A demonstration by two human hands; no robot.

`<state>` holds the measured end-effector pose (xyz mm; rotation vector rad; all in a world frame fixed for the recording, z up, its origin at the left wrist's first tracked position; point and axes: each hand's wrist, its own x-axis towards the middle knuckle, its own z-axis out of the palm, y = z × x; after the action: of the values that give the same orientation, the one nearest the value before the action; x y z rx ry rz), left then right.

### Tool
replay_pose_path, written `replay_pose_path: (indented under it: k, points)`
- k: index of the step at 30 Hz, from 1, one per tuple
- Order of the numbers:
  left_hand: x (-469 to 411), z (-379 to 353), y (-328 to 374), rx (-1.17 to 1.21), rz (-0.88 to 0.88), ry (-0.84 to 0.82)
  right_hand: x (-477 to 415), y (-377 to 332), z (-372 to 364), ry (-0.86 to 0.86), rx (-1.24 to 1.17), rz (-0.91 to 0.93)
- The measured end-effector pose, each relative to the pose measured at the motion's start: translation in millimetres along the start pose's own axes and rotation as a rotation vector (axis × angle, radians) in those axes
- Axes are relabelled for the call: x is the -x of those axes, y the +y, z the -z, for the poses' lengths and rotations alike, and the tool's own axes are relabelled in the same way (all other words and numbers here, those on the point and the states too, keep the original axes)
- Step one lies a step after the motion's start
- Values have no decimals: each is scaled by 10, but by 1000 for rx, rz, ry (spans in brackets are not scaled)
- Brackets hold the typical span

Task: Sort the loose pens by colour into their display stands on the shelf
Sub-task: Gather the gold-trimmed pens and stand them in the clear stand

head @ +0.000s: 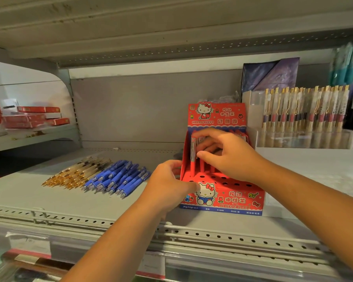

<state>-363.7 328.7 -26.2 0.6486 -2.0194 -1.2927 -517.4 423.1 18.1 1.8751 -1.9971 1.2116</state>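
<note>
Red stand [230, 197]: cardboard, cartoon cat print, sits on the shelf [49, 200] right of centre, near the front edge. Its top face has rows of round holes; several near ones are unfilled.
Red pen [192, 159]: upright in the stand's far left corner, silver clip at the top.
Right hand [226, 155]: over the stand, thumb and curled fingers pinching the red pen.
Left hand [167, 185]: grips the stand's near left corner, thumb on the printed front.
Blue pens [116, 178]: loose pile lying flat, left of the stand. Gold-tipped clear pens [77, 171] lie just beside them, further left.
Surface: grey metal, perforated front rail [212, 236].
Far right: clear stand [304, 137] holding gold-clipped pens.
Behind: plain grey back panel [130, 108].
Far left, on the next shelf: stacked red boxes [35, 117].
</note>
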Motion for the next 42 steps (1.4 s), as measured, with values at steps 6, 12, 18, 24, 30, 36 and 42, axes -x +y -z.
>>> replay_pose_path:
  k: [6, 12, 18, 24, 30, 36, 42]
  points:
    - [43, 66, 85, 165, 62, 7, 56, -80, 76, 107, -4, 68]
    - [48, 645, 32, -38, -6, 56, 0, -336, 45, 142, 143, 236]
    - [-46, 1486, -223, -252, 51, 133, -414, -728, -558, -207, 177, 111]
    - [-157, 2418, -563, -441, 120, 157, -958, -948, -1402, -503, 219, -37]
    - [-437, 3216, -863, -501, 131, 102, -1499, -1215, -2073, -530, 219, -136]
    - [-812, 3577, -1080, -567, 109, -31, -1899, -1394, -2587, -523, 303, -291]
    - [-1184, 3448, -1133, -597, 244, -257, -2132, -1413, -2821, -551, 397, -432]
